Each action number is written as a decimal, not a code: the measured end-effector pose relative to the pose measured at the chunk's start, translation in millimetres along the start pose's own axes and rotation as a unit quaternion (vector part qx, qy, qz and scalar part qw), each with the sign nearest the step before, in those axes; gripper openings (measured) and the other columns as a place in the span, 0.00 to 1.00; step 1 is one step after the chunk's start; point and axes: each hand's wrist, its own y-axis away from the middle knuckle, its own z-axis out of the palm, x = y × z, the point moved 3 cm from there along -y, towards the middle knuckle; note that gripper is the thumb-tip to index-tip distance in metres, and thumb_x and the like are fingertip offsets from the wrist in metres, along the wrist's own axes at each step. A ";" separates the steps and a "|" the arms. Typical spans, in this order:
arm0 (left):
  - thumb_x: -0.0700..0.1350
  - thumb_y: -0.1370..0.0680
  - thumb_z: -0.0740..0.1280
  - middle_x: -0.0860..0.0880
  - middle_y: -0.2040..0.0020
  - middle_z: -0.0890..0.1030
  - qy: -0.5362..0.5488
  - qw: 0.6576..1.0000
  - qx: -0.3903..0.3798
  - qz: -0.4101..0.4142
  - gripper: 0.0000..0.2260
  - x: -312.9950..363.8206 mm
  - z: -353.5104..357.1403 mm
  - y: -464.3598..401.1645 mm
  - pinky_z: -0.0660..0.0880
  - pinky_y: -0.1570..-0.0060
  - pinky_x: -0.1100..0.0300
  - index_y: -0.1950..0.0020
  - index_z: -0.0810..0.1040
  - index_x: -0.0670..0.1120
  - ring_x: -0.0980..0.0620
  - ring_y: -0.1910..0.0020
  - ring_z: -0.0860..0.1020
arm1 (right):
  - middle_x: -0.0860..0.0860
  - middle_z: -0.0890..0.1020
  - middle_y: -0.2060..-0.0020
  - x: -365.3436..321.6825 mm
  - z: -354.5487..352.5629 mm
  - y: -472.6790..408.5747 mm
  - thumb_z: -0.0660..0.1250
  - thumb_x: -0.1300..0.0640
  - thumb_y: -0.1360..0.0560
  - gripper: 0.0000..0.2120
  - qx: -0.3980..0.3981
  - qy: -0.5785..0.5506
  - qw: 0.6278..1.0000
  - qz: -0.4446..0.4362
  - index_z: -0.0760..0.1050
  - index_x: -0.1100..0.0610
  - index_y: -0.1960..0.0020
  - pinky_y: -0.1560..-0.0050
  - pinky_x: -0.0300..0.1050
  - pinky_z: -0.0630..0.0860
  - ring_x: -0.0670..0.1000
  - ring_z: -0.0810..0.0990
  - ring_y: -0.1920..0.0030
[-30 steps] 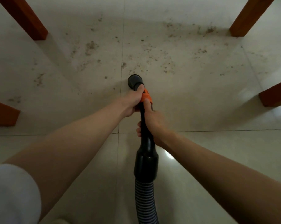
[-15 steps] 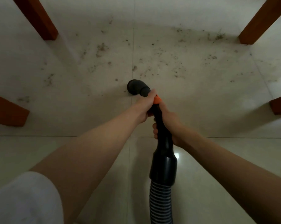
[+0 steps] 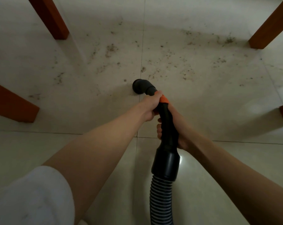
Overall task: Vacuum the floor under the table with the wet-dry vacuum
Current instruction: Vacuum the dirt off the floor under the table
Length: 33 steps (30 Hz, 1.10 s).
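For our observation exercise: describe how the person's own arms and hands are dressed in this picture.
Both forearms are bare, with no gloves, watch or rings visible on the left hand or right hand. A white sleeve covers the left upper arm; no sleeve shows on the right arm.

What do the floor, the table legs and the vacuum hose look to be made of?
Floor: likely glazed ceramic tile, with grout lines and a glossy reflection.
Table legs: probably wood, reddish-brown, square-cut, matte.
Vacuum hose: seemingly flexible ribbed plastic, joined to a smooth black cuff.
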 end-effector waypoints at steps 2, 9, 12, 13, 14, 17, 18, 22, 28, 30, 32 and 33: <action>0.51 0.20 0.60 0.42 0.47 0.78 -0.005 1.000 0.017 0.000 0.20 1.0 0.5 -0.4 0.75 0.58 0.57 0.35 0.70 0.37 0.46 0.52 0.77 | 0.54 0.71 0.74 5.2 -0.7 3.5 0.60 0.40 0.22 0.21 0.004 0.041 0.999 -0.015 0.67 0.60 0.54 0.76 0.39 0.73 0.50 0.73 0.78; 0.50 0.20 0.63 0.42 0.52 0.76 0.014 1.000 -0.005 0.004 0.15 0.1 2.9 -1.8 0.76 0.49 0.54 0.44 0.69 0.38 0.45 0.50 0.76 | 0.53 0.72 0.76 -4.7 -7.1 14.0 0.60 0.42 0.22 0.20 0.034 0.077 0.996 -0.003 0.68 0.59 0.56 0.79 0.38 0.72 0.49 0.71 0.81; 0.49 0.22 0.65 0.44 0.55 0.76 0.024 1.000 0.007 0.017 0.13 -4.4 5.1 0.3 0.77 0.49 0.53 0.48 0.71 0.39 0.47 0.55 0.77 | 0.53 0.71 0.76 -9.9 -10.6 18.9 0.60 0.41 0.22 0.20 0.023 0.062 0.998 0.022 0.67 0.59 0.58 0.80 0.37 0.71 0.48 0.70 0.81; 0.50 0.22 0.65 0.45 0.57 0.76 0.026 0.999 0.015 0.020 0.13 -5.7 5.5 0.9 0.77 0.49 0.53 0.51 0.71 0.40 0.48 0.58 0.77 | 0.53 0.71 0.76 -10.9 -10.3 20.2 0.60 0.42 0.22 0.20 0.022 0.057 0.998 0.026 0.67 0.59 0.58 0.80 0.37 0.71 0.48 0.70 0.81; 0.50 0.22 0.65 0.45 0.59 0.76 0.028 0.999 0.021 0.020 0.12 -6.4 5.8 1.2 0.77 0.50 0.54 0.54 0.71 0.41 0.49 0.60 0.77 | 0.53 0.71 0.76 -11.1 -9.9 20.6 0.60 0.42 0.22 0.20 0.021 0.055 0.998 0.026 0.67 0.59 0.58 0.80 0.37 0.71 0.48 0.70 0.81; 0.50 0.21 0.64 0.45 0.59 0.76 0.034 0.999 0.021 0.014 0.13 -5.0 3.6 1.4 0.78 0.56 0.56 0.57 0.71 0.41 0.50 0.61 0.77 | 0.53 0.71 0.76 -10.3 -5.2 19.1 0.60 0.42 0.21 0.20 0.028 0.064 0.997 0.013 0.68 0.59 0.57 0.80 0.37 0.71 0.48 0.71 0.82; 0.51 0.21 0.64 0.45 0.59 0.76 0.033 0.999 0.016 0.014 0.13 -3.6 2.6 2.3 0.77 0.58 0.57 0.54 0.71 0.40 0.50 0.61 0.77 | 0.53 0.71 0.76 -10.1 -3.2 17.5 0.60 0.42 0.21 0.20 0.033 0.065 0.997 0.007 0.69 0.59 0.57 0.80 0.37 0.71 0.48 0.71 0.82; 0.51 0.21 0.64 0.45 0.57 0.76 0.015 1.000 0.006 0.026 0.17 2.8 3.1 5.2 0.76 0.55 0.56 0.44 0.71 0.38 0.48 0.57 0.77 | 0.54 0.70 0.74 -14.4 6.1 8.0 0.60 0.41 0.22 0.21 0.040 0.053 0.998 -0.006 0.68 0.60 0.58 0.80 0.37 0.71 0.48 0.71 0.82; 0.51 0.22 0.66 0.42 0.50 0.76 0.006 0.999 0.014 0.038 0.21 14.3 -5.0 2.1 0.76 0.50 0.54 0.40 0.71 0.35 0.46 0.52 0.76 | 0.53 0.70 0.76 -21.3 15.3 -4.9 0.60 0.40 0.22 0.22 0.036 0.050 0.998 0.002 0.68 0.60 0.59 0.79 0.36 0.71 0.48 0.70 0.81; 0.51 0.22 0.66 0.41 0.48 0.77 0.004 0.999 0.012 0.035 0.21 17.3 -8.0 -0.3 0.77 0.48 0.54 0.40 0.71 0.35 0.45 0.51 0.77 | 0.52 0.70 0.75 -21.2 17.1 -7.3 0.60 0.40 0.22 0.22 0.032 0.041 0.999 0.010 0.68 0.60 0.59 0.80 0.37 0.71 0.48 0.70 0.81; 0.51 0.22 0.66 0.41 0.47 0.77 -0.003 0.999 0.016 0.036 0.22 20.2 -10.3 -0.6 0.77 0.49 0.54 0.38 0.71 0.34 0.45 0.50 0.78 | 0.52 0.70 0.75 -22.4 19.4 -9.7 0.61 0.40 0.23 0.22 0.030 0.038 0.999 0.013 0.68 0.60 0.59 0.80 0.37 0.71 0.48 0.71 0.81; 0.51 0.22 0.66 0.41 0.46 0.78 -0.004 0.999 0.017 0.039 0.23 21.7 -11.2 -1.5 0.78 0.50 0.54 0.37 0.71 0.34 0.45 0.49 0.78 | 0.52 0.71 0.74 -23.3 21.0 -10.6 0.61 0.40 0.23 0.22 0.030 0.038 0.999 0.013 0.69 0.60 0.60 0.80 0.37 0.71 0.48 0.71 0.81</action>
